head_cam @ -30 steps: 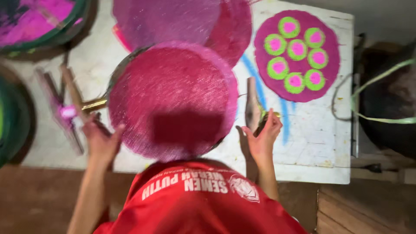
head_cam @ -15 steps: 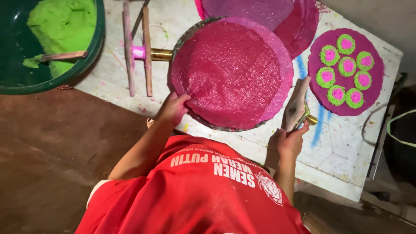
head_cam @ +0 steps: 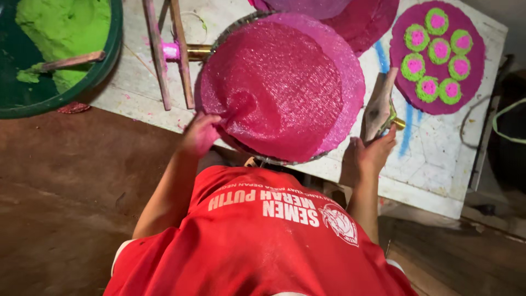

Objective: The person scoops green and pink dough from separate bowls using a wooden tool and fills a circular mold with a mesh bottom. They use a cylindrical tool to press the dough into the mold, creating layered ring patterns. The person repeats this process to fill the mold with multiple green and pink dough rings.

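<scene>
While a large round pink sheet (head_cam: 279,87) lies on a circular tray (head_cam: 241,21) on the white table (head_cam: 438,159), its near edge is gripped by the left hand (head_cam: 200,134), fingers curled closed on the sheet so that it puckers there. To the right of the sheet, a wooden-handled tool (head_cam: 379,107) is clasped by the right hand (head_cam: 370,156), fingers closed around it. Beyond the tool, a purple disc with green-and-pink rosettes (head_cam: 437,55) is seen. Left of the sheet, two wooden sticks (head_cam: 167,52) and a green basin of green paste (head_cam: 55,49) are seen.
</scene>
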